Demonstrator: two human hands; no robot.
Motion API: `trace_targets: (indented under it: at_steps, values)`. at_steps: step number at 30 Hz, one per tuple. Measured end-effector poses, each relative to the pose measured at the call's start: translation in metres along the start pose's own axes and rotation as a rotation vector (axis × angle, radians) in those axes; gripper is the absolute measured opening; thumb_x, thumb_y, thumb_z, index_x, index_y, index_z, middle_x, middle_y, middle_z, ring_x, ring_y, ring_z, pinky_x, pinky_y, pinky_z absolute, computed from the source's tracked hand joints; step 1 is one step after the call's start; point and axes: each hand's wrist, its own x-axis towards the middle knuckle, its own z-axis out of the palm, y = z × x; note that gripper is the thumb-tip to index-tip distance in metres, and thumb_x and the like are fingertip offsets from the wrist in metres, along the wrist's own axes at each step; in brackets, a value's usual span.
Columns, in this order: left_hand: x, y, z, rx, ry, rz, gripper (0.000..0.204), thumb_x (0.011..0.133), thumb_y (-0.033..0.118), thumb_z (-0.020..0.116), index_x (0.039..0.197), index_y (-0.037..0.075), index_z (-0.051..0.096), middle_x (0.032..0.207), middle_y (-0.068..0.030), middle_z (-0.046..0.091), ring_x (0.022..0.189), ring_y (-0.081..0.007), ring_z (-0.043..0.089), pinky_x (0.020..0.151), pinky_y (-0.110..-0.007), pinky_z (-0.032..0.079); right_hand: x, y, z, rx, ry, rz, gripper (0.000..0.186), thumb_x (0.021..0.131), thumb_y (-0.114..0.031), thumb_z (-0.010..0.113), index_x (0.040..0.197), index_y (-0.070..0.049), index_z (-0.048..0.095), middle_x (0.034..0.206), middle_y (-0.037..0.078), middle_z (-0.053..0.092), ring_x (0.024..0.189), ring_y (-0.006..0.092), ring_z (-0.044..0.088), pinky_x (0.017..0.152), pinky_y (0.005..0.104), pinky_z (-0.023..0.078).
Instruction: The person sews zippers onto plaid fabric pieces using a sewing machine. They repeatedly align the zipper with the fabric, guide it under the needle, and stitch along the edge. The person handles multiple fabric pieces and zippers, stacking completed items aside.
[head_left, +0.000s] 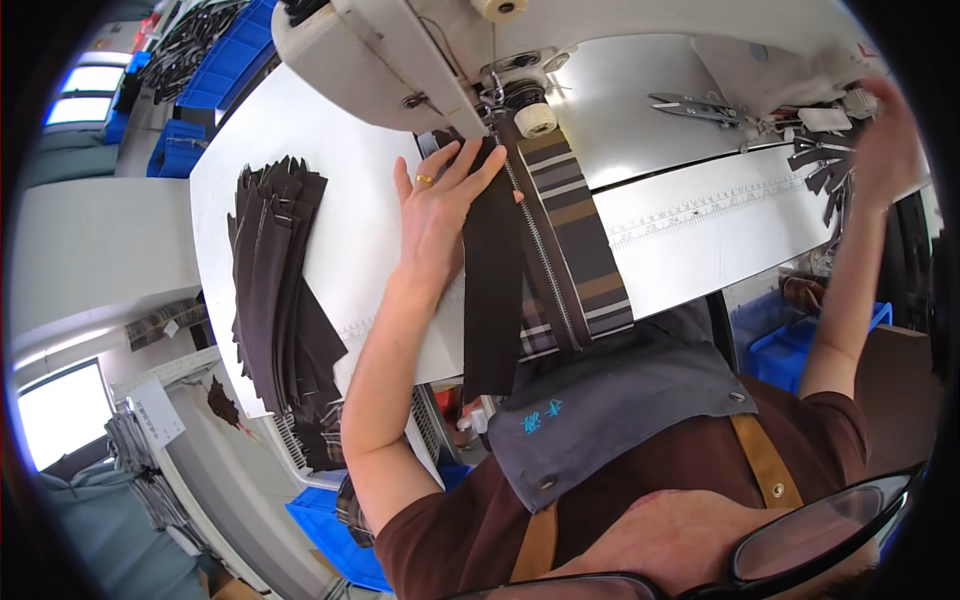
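My left hand (436, 212), a ring on one finger, lies with fingers spread on a dark fabric strip (492, 290), just in front of the needle area of a white sewing machine (385, 65). Beside that strip runs a metal-toothed zipper (548, 255), its upper end under the presser foot area. Striped brown, grey and black fabric (580, 220) adjoins the zipper on the right. My right hand (885, 150) is raised at the far right, near the machine's right end; motion blurs its fingers, and whether it touches anything cannot be made out.
A pile of dark fabric strips (280, 270) lies at the left of the white table (215, 180). Metal scissors (695, 108) rest on the machine bed, behind a printed ruler (690, 212). Short dark scraps (825, 165) hang at the right. Blue crates (780, 335) stand below.
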Motion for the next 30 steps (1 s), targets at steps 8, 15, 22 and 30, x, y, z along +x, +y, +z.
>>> trace_targets:
  at_steps: [8,15,22,30]
  values:
    - [-0.004,-0.001,0.005,0.056,-0.032,-0.017,0.047,0.072,0.025,0.071,0.118,0.024,0.063,0.128,-0.0046,0.055,0.118,-0.026,0.048,0.107,-0.056,0.013,-0.095,-0.14,0.183,0.262,-0.745,-0.325,0.03,0.083,-0.019,0.061,0.111,-0.007,0.061,0.107,0.006,0.062,0.101,0.0247,0.054,0.085,0.0361,0.043]
    - [-0.006,-0.003,-0.002,0.064,-0.103,-0.03,0.047,0.073,0.02,0.069,0.119,0.025,0.061,0.13,-0.0002,0.054,0.119,-0.0257,0.047,0.107,-0.057,0.011,-0.097,-0.132,0.191,0.199,-0.771,-0.439,0.037,0.081,-0.017,0.063,0.117,-0.009,0.058,0.106,0.005,0.061,0.101,0.0237,0.053,0.084,0.035,0.043]
    - [-0.01,-0.006,0.004,0.009,-0.062,0.009,0.053,0.071,0.01,0.067,0.122,0.021,0.058,0.131,-0.0042,0.052,0.119,-0.0298,0.046,0.101,-0.065,0.018,-0.085,-0.142,0.179,0.034,-0.712,-0.503,0.046,0.078,-0.009,0.062,0.123,-0.018,0.056,0.11,0.005,0.059,0.109,0.0241,0.051,0.089,0.0366,0.04]
    - [-0.008,-0.002,0.003,-0.059,-0.048,-0.069,0.046,0.07,0.023,0.072,0.115,0.024,0.065,0.128,-0.0043,0.055,0.12,-0.0273,0.045,0.108,-0.055,0.011,-0.081,-0.118,0.177,0.083,-0.748,-0.331,0.029,0.083,-0.017,0.057,0.113,-0.015,0.058,0.095,0.005,0.065,0.089,0.0234,0.061,0.076,0.0378,0.046]
